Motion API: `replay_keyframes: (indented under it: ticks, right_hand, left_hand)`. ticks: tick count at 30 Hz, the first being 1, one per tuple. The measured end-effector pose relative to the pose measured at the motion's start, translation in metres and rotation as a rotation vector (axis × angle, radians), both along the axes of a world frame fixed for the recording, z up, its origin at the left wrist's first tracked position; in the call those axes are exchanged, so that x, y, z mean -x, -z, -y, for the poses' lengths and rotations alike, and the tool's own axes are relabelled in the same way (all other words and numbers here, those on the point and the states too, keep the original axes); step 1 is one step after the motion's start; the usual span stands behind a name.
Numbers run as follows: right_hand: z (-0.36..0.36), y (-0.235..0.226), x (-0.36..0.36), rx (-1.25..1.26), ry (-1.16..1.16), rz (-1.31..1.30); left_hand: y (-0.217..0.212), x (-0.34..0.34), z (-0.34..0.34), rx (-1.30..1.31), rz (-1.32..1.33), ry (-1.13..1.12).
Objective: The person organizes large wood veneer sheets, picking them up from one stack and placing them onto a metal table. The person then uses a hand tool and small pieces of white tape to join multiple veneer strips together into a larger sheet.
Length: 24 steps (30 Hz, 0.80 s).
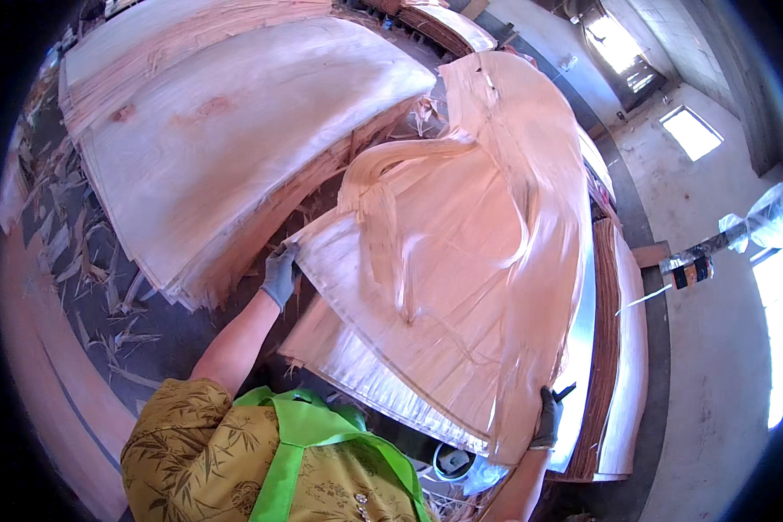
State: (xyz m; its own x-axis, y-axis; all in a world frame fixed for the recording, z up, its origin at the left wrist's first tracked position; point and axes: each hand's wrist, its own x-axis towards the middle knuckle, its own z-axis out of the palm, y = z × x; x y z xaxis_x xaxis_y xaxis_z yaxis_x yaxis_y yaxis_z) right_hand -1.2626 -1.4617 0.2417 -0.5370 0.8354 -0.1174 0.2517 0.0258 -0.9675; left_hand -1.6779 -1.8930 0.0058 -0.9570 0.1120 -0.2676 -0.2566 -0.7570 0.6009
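A large, thin wood veneer sheet [461,261] spreads out before me, wavy, with a folded, curled strip on its left side. My left hand [278,274], in a grey glove, is closed on the left near corner of the sheet. At its right near edge my right hand [546,422], gloved in dark grey, is closed on the sheet. A short dark shape sticks out from that hand; I cannot tell whether it is a finger or a tool. Beneath lie more veneer sheets [357,344], their near edges showing.
A tall veneer stack [261,113] stands at left, another stack [618,348] at right. Torn veneer scraps [96,261] litter the floor at left. A small bucket [452,461] sits near my body. A taped rod with plastic wrap [713,252] juts out by the right wall.
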Motion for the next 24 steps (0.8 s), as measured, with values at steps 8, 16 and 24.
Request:
replay_keyframes:
  ticks: [8, 16, 24]
  right_hand:
    - [-0.053, 0.055, -0.025, 0.012, 0.049, 0.098]
    - [-0.098, 0.111, -0.076, 0.085, 0.054, 0.065]
    - [-0.225, 0.143, -0.182, 0.157, -0.021, 0.109]
  left_hand:
    - [-0.109, -0.083, -0.015, 0.706, -0.415, -0.057]
    - [-0.148, -0.150, -0.057, 1.016, -0.723, -0.090]
    - [-0.101, -0.269, -0.128, 0.959, -0.527, -0.016]
